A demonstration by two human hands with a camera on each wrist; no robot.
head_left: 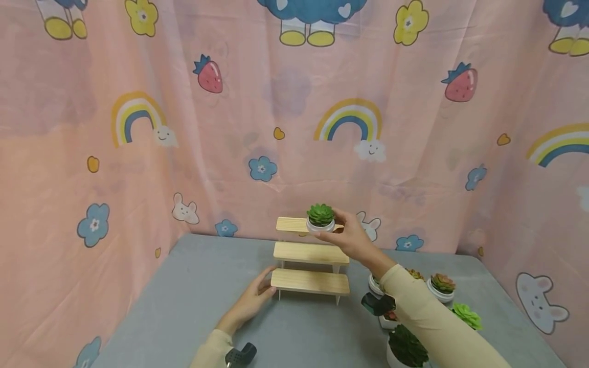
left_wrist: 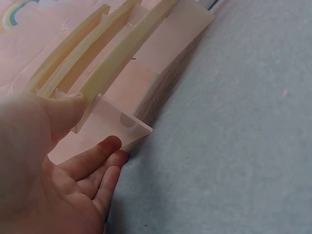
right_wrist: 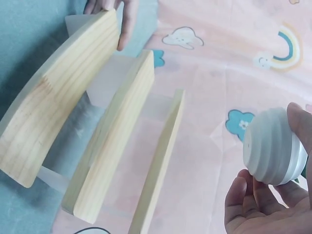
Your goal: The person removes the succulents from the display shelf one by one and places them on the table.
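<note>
The table (head_left: pixel 193 306) is covered in flat grey felt-like cloth; potted plants (head_left: pixel 442 286) stand grouped at its near right; the left hand (head_left: pixel 250 301), fingers straight and relaxed, rests against the left end of the lowest step of a three-step shelf (head_left: pixel 309 282) of pale grained wood. The right hand (head_left: pixel 354 237) grips a ribbed white pot (right_wrist: pixel 270 146) holding a green succulent (head_left: pixel 320 214) at the top step; behind hangs a creased pink curtain (head_left: pixel 294 128) printed with rainbows, strawberries and flowers.
</note>
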